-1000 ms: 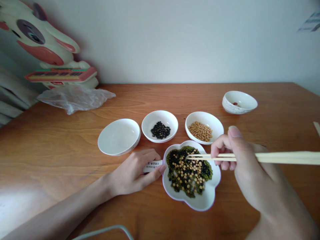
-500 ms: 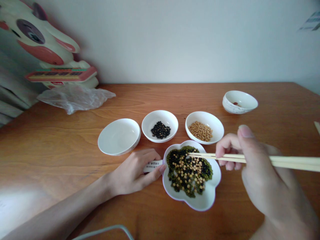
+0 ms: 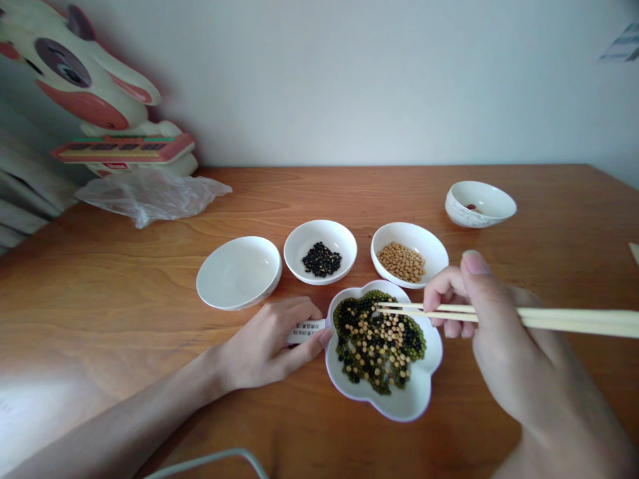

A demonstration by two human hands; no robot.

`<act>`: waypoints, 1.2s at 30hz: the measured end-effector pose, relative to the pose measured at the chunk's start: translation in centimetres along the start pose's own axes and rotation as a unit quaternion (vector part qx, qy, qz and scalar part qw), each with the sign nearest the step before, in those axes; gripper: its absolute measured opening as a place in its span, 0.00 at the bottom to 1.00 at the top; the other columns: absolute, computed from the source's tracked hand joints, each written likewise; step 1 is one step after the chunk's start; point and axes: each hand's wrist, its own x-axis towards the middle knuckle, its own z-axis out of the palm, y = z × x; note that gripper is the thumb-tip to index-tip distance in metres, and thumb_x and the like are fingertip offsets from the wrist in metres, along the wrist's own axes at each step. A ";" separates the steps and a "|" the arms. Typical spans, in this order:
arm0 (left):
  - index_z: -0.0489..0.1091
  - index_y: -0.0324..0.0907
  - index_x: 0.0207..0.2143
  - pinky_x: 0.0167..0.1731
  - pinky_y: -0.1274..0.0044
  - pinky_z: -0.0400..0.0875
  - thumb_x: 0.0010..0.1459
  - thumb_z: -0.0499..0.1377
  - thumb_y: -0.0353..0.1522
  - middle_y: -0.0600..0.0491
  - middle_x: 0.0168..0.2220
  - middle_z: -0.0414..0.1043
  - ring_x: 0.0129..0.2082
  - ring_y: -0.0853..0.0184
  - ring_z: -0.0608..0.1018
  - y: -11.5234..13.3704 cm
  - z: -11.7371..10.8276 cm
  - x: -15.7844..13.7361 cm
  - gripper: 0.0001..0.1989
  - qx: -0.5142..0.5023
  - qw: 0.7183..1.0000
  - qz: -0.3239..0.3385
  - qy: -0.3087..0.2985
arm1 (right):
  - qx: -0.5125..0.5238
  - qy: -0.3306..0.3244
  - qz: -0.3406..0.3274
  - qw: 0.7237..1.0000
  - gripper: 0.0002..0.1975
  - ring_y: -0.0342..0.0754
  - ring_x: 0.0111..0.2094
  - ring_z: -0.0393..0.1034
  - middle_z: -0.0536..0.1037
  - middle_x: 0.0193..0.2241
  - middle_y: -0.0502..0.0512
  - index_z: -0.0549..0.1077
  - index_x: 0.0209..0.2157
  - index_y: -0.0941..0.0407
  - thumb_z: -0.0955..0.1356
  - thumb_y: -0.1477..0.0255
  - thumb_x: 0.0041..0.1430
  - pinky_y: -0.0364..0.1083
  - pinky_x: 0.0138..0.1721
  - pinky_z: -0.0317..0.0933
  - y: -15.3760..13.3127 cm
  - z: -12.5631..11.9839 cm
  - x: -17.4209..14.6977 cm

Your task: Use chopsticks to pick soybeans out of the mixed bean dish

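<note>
We hold a pair of wooden chopsticks [image 3: 499,315] in our right hand [image 3: 499,332], with the fingers [image 3: 442,287] pinching the two sticks close to their middle. The sticks lie almost level and point to the left. Their tips are slightly apart and hang just over the upper part of the mixed beans [image 3: 378,340], near the far rim; whether they hold a bean we cannot tell.

The mixed beans, which are green, black and yellow, fill the flower-shaped dish [image 3: 399,407]. This dish stands on the wooden bench [image 3: 124,279] directly in front of us, between our two hands.

Our left hand [image 3: 267,344] rests on the bench just left of the flower-shaped dish. Its fingers are curled together around a small white paper slip [image 3: 305,330] with printed text, and the thumb touches the rim of the dish.

Behind the dish stand three white round bowls in a row: an empty bowl [image 3: 238,272] on the left, a bowl with black beans [image 3: 320,252] in the middle and a bowl with yellow beans [image 3: 408,254] on the right. Farther right is a small cup [image 3: 480,204] with something red inside.

At the far left of the bench lies a crumpled plastic bag [image 3: 150,194], in front of a large cartoon figure [image 3: 90,100].
</note>
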 end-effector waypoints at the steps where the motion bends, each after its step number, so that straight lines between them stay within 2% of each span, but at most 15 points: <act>1: 0.71 0.41 0.40 0.35 0.76 0.68 0.72 0.55 0.39 0.53 0.37 0.75 0.34 0.69 0.76 0.0 0.0 0.0 0.12 -0.001 1.000 -0.001 -0.001 | 0.001 0.001 -0.003 1.000 0.36 0.47 0.24 0.63 0.70 0.19 0.50 0.72 0.24 0.52 0.53 0.41 0.70 0.49 0.30 0.54 0.0 0.0 0.0; 7: 0.71 0.41 0.40 0.35 0.77 0.68 0.72 0.56 0.39 0.53 0.37 0.75 0.34 0.69 0.76 -0.1 0.1 0.0 0.11 -0.002 1.000 -0.001 -0.002 | -0.004 0.016 -0.017 1.000 0.36 0.46 0.24 0.63 0.70 0.19 0.50 0.73 0.25 0.52 0.54 0.41 0.70 0.49 0.28 0.54 0.0 0.4 0.2; 36: 0.71 0.41 0.40 0.34 0.76 0.69 0.72 0.56 0.39 0.52 0.36 0.75 0.33 0.68 0.76 0.1 0.0 0.0 0.11 0.002 1.000 0.006 0.003 | -0.007 -0.004 -0.012 1.000 0.34 0.48 0.25 0.64 0.71 0.21 0.51 0.72 0.27 0.53 0.54 0.43 0.71 0.49 0.28 0.54 0.0 0.4 0.1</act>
